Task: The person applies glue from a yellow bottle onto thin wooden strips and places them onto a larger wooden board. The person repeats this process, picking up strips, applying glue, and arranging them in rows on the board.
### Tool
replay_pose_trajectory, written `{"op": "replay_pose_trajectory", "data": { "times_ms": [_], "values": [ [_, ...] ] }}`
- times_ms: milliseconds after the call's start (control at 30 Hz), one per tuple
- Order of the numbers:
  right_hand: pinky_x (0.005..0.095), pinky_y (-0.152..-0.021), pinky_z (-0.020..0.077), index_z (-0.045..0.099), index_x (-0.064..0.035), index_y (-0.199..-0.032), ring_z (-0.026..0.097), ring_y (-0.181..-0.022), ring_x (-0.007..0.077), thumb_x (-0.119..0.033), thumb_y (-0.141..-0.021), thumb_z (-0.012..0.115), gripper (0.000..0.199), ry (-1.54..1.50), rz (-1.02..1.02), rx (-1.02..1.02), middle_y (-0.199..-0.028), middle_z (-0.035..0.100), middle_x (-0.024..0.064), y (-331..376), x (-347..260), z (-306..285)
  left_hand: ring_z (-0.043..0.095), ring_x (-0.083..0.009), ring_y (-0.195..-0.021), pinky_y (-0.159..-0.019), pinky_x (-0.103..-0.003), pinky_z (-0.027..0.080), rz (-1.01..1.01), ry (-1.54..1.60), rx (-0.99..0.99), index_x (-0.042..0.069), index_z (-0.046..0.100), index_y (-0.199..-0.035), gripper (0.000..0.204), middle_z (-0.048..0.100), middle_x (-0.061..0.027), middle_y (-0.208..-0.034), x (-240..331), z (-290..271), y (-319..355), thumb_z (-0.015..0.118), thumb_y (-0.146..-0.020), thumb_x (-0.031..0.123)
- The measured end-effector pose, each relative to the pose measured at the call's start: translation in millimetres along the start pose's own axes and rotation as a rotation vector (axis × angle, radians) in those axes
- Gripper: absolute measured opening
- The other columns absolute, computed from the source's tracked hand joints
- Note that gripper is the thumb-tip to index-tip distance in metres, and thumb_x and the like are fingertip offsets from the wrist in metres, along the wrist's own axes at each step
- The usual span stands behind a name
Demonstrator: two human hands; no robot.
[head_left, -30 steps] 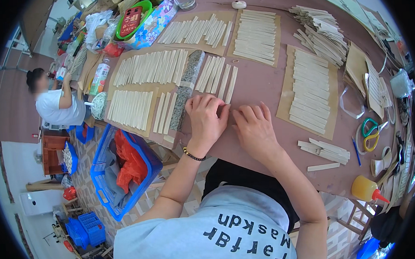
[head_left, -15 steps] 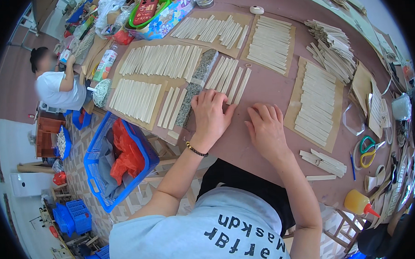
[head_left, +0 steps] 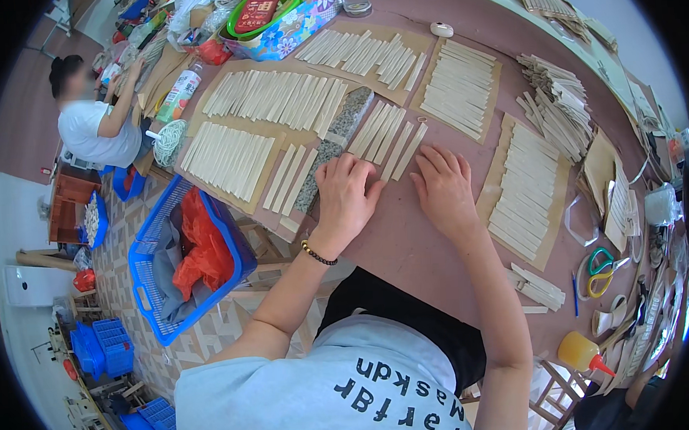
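My left hand rests on the table with bent fingers at the near ends of a group of pale flat strips; its thumb stands apart. My right hand is just right of two separate strips, fingers slightly spread over the tabletop and nothing visible in them. Whether its fingertips touch the nearest strip I cannot tell. Left of the group lies a speckled grey stone bar with a light band around it. Beyond the two strips is a small ring.
Brown sheets hold rows of strips at left, far side and right. Loose strips pile at far right. Scissors and a yellow glue bottle lie at right. A blue basket stands lower left; a person sits beyond.
My right hand has moved away from my body, up beside the rightmost separate strip. My left hand stays near the strip ends. The whole view has shifted slightly.
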State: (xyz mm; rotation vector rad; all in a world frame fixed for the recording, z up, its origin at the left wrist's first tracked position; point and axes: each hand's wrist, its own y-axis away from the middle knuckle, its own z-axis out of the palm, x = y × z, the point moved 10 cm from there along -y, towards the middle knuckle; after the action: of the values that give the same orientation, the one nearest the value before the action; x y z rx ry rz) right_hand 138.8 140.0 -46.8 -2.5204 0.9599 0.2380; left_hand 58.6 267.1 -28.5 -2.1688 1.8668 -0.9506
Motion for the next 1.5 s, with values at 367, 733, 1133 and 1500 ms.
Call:
{"op": "replay_pose_trajectory", "data": {
  "times_ms": [367, 733, 1133, 1500],
  "values": [
    [0.0538, -0.111, 0.0329, 0.061, -0.0031, -0.122, 0.046, -0.132, 0.0262, -0.021, -0.092, 0.063, 0.035, -0.019, 0.001, -0.051, -0.132, 0.056, 0.0078, -10.0, 0.2, 6.6, 0.056, -0.0263, -0.095, -0.089, -0.042, 0.037, 0.005, -0.057, 0.053, 0.01, 0.063, -0.09, 0.027, 0.057, -0.0047, -0.093, -4.6, 3.8, -11.3, 0.083, -0.072, 0.014],
    [0.0528, -0.111, 0.0324, 0.06, -0.0028, -0.122, 0.046, -0.132, 0.0278, -0.022, -0.092, 0.063, 0.036, -0.057, -0.017, -0.038, -0.133, 0.056, 0.0095, -16.8, -1.7, 10.9, 0.056, -0.0266, -0.094, -0.089, -0.043, 0.037, -0.007, -0.046, 0.058, 0.009, 0.063, -0.09, 0.026, 0.057, -0.0052, -0.092, -5.3, -1.3, -10.1, 0.082, -0.073, 0.015],
    [0.0441, -0.104, 0.0437, 0.061, 0.0002, -0.122, 0.057, -0.121, 0.0326, -0.013, -0.091, 0.066, 0.034, -0.601, 0.169, 0.081, -0.125, 0.061, 0.0175, 35.9, -7.6, -43.5, 0.056, -0.0308, -0.077, -0.074, -0.042, 0.042, 0.069, 0.173, 0.035, 0.006, 0.057, -0.087, 0.012, 0.055, -0.0106, -0.078, 20.6, -15.2, 1.9, 0.069, -0.087, 0.008],
    [0.0406, -0.098, 0.0502, 0.053, 0.0012, -0.131, 0.063, -0.108, 0.0276, -0.032, -0.1, 0.058, 0.046, -2.009, 0.306, 0.736, -0.122, 0.061, 0.0143, 286.6, 60.2, -116.9, 0.051, -0.0339, -0.064, -0.063, -0.044, 0.042, 0.439, 0.477, -0.384, 0.004, 0.05, -0.076, 0.024, 0.051, -0.0139, -0.07, 171.9, 35.5, 59.2, 0.071, -0.086, 0.009]
  ]
}}
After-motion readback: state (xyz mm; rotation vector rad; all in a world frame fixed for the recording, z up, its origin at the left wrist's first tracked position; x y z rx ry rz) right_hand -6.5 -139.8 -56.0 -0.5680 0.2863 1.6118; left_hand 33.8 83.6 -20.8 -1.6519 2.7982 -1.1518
